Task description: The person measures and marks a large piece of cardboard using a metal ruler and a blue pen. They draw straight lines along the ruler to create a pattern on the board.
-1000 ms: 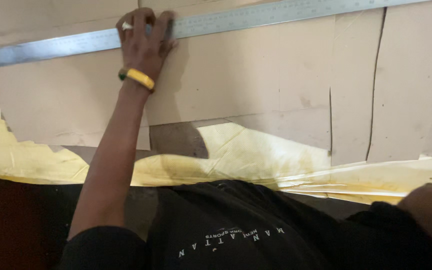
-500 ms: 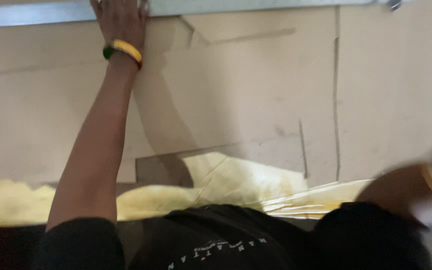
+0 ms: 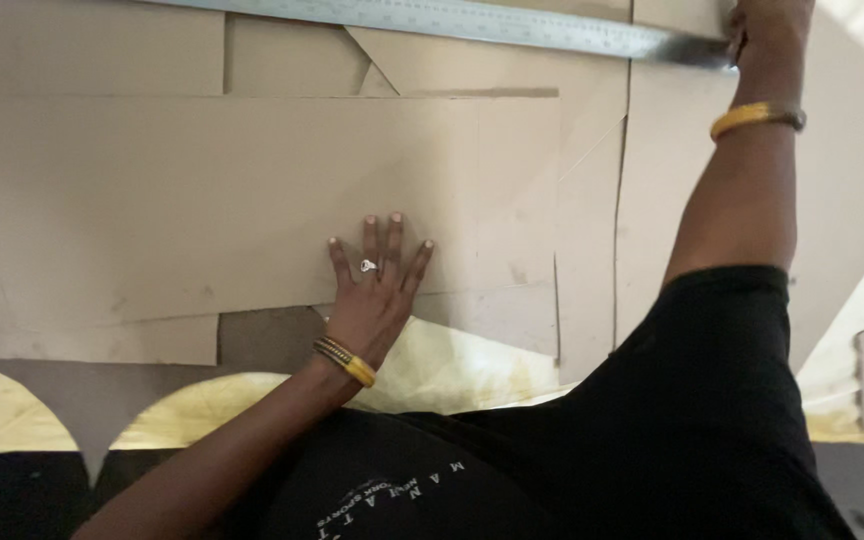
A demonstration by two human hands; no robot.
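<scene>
Head camera is looking straight down at a work surface covered in flat brown cardboard sheets. The left hand (image 3: 377,285) is lying palm down on the large cardboard sheet (image 3: 252,200) in the middle, fingers spread and pressing flat; a ring is showing on one finger and a yellow bangle (image 3: 344,361) is sitting at the wrist. This sheet is looking plain, matte and tan, wide and roughly rectangular, with a straight far edge and a straight right edge; its near edge is stepping unevenly where a darker brown piece (image 3: 262,335) is showing beneath it. It is overlapping other tan sheets (image 3: 652,200) that are lying to the right and farther away, their cut edges running as thin straight seams.

Along the far side, a long steel ruler (image 3: 452,20) is lying across the cardboard, slanting slightly nearer toward the right. The right hand (image 3: 767,20) is reaching to the ruler's right end at the far right; the top of the picture is cutting off most of the hand, so I cannot tell how its fingers are set. A yellow bangle (image 3: 757,117) is circling that wrist, and a black sleeve (image 3: 722,400) is covering the upper arm.

Near the person, yellowish sheeting (image 3: 452,370) is showing below the cardboard.
</scene>
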